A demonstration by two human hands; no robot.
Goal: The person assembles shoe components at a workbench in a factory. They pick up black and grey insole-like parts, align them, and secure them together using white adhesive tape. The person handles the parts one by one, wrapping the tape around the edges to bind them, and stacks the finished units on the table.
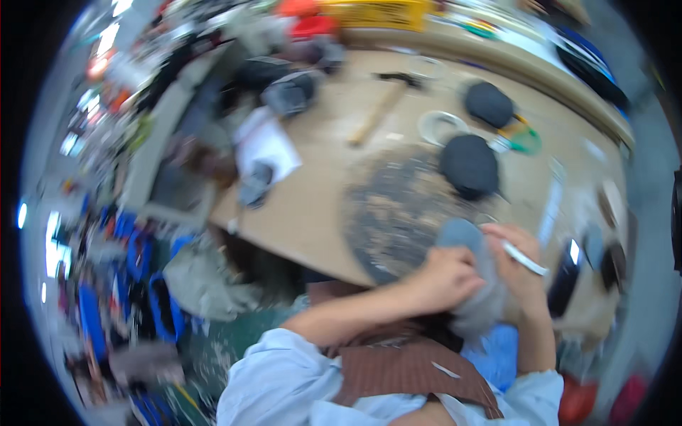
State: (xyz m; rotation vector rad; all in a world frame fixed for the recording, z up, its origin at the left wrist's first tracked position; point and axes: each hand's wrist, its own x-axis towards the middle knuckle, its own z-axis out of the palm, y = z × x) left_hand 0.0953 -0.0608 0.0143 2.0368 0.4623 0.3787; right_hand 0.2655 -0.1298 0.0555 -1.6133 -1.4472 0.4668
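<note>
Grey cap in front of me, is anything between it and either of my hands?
Nothing visible is. Your left hand is on the grey cap, and your right hand is at its other side. The white pen-like tool in your right hand sticks out away from the cap. Blur hides finer detail.

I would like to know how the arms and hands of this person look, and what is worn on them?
The left hand and right hand show no gloves. Both forearms are bare. The left sleeve and right sleeve are light blue, loose cloth, ending near the elbows. The picture is too blurred to tell about rings or small markings.
</note>
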